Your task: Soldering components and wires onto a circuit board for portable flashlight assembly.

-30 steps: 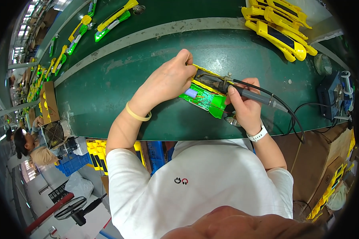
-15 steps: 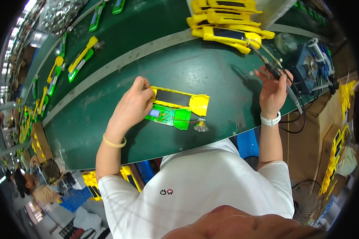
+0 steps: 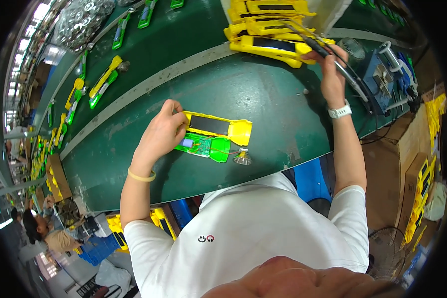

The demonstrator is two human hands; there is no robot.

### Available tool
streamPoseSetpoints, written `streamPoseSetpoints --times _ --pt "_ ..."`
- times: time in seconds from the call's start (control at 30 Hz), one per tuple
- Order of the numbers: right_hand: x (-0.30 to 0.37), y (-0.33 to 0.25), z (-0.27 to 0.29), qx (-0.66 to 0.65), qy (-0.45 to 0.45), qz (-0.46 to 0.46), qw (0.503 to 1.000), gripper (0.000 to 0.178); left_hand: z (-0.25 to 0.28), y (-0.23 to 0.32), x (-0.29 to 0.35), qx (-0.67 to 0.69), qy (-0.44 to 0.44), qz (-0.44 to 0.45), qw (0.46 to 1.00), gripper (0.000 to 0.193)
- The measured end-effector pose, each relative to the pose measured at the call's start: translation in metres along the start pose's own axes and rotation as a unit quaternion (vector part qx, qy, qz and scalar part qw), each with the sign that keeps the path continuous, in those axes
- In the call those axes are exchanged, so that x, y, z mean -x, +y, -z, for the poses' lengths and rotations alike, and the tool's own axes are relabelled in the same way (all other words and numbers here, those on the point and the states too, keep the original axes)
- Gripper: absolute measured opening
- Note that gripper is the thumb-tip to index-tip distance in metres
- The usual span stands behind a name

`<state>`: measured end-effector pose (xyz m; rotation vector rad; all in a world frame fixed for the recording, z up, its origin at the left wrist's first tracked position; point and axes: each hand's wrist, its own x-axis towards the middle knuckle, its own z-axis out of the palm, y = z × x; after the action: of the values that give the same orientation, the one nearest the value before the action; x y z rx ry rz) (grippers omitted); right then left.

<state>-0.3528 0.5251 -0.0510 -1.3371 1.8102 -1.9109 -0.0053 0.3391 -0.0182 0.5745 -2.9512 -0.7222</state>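
My left hand pinches the left end of a yellow casing with a dark panel, lying on the green bench. Against its near side rests a green casing with a circuit board and a bluish cylinder, its left end partly hidden by the hand. Thin wires run to a small silver reflector lamp to the right. My right hand holds a soldering iron, and a thin second rod shows beside it. Its fingers are at the right end of stacked yellow casings; whether they grip one is unclear.
A blue soldering station and a solder spool stand at the right, beside a clear jar. More yellow and green casings line the far left. A bag of silver reflectors sits behind. Another person is at lower left.
My right hand has moved forward and left with the soldering iron, reaching the stacked yellow casings. My left hand keeps its pinch on the yellow casing. The whole view has shifted slightly.
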Motion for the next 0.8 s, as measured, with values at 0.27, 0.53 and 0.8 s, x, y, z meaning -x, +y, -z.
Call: streamPoseSetpoints --times 0.27,0.53,0.8 --pt "0.043 -0.063 0.002 -0.126 0.104 0.044 0.986 0.047 -0.007 -0.016 -0.02 -0.01 0.097 -0.106 0.99 0.02" --pt "0.092 -0.059 -0.066 -0.321 0.07 -0.202 0.923 0.041 -0.007 -0.014 0.02 0.184 -0.043 -0.167 0.968 0.047" --pt "0.102 -0.049 -0.07 -0.094 0.113 -0.08 0.986 0.05 -0.022 -0.059 0.029 0.109 0.191 -0.125 0.967 0.041"
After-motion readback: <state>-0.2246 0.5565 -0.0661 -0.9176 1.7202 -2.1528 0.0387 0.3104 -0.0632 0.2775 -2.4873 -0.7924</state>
